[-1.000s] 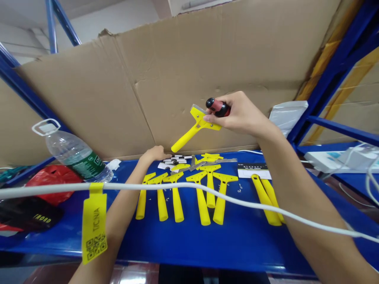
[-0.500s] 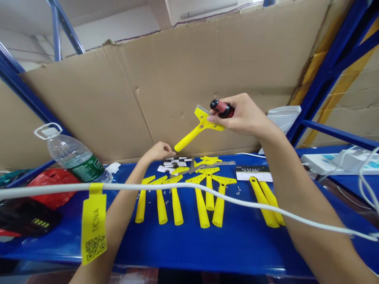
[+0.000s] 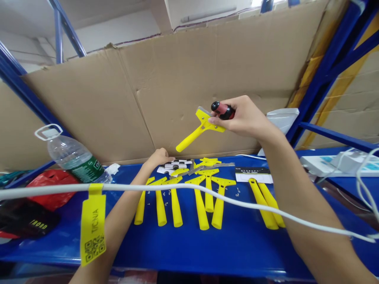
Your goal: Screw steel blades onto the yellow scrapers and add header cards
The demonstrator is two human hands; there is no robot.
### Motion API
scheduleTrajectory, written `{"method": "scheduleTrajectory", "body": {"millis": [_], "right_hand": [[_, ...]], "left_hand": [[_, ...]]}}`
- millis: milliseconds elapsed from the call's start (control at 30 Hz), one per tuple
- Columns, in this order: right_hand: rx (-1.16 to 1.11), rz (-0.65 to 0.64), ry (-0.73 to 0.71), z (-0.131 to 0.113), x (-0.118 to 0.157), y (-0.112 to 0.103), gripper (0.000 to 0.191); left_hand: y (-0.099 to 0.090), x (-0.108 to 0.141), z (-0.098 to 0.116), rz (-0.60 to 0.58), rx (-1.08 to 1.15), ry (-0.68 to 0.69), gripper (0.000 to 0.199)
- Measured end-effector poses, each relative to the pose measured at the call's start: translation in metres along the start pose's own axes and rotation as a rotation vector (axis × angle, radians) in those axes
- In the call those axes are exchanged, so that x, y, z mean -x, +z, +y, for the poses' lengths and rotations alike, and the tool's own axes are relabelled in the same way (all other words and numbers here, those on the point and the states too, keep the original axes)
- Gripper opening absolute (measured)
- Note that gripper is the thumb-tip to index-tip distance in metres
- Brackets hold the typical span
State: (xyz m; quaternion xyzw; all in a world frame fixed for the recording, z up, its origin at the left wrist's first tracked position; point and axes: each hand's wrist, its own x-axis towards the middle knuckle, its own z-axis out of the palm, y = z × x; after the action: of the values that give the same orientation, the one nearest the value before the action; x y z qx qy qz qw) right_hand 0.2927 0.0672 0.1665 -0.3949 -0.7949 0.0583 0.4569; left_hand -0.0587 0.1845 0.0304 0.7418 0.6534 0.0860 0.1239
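Observation:
My right hand (image 3: 244, 118) is raised above the bench, closed around a red-and-black screwdriver (image 3: 223, 110) and pinching the head of a yellow scraper (image 3: 191, 137). The scraper's handle points down to the left, a metal blade edge shows along its top, and two screws are in its head. At the back of the bench, my left hand (image 3: 161, 156) is bent over the left end of a stack of small black-and-white packets (image 3: 177, 165), touching them. Its fingers look closed, but whatever is between the fingertips is hidden. Several yellow scraper handles (image 3: 176, 205) lie in a row nearer me.
Metal strips (image 3: 226, 165) and tiny screws (image 3: 237, 192) lie among the handles. Two handles (image 3: 263, 205) rest on the right by a printed card (image 3: 254, 175). A white cable (image 3: 231, 200) crosses in front. A water bottle (image 3: 75, 156) stands left; a power strip (image 3: 322, 163) lies right.
My left hand has moved slightly down and left, its fingers now bent over the packets' left end. My right hand keeps the scraper and screwdriver in almost the same place.

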Motion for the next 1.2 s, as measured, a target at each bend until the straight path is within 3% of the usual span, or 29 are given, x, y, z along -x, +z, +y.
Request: {"method": "scheduleTrajectory", "body": {"millis": [333,700,867,1033,1200], "right_hand": [[-0.002,0.008,0.017,-0.002,0.0,-0.002,0.03],[0.003,0.025,0.005,0.003,0.0,-0.003,0.035],[0.002,0.048,0.014,0.004,0.001,-0.006,0.032],[0.024,0.154,0.01,0.006,0.001,-0.008,0.029],[0.018,0.324,-0.016,0.01,-0.001,-0.009,0.028]], "left_hand": [[0.006,-0.004,0.005,0.083,0.127,0.055,0.027],[-0.001,0.007,0.019,0.09,0.387,0.311,0.016],[-0.012,0.015,0.02,0.057,0.498,0.358,0.018],[-0.026,0.019,0.024,0.15,0.936,0.357,0.034],[-0.031,0.015,0.032,0.195,1.499,0.194,0.029]]}}
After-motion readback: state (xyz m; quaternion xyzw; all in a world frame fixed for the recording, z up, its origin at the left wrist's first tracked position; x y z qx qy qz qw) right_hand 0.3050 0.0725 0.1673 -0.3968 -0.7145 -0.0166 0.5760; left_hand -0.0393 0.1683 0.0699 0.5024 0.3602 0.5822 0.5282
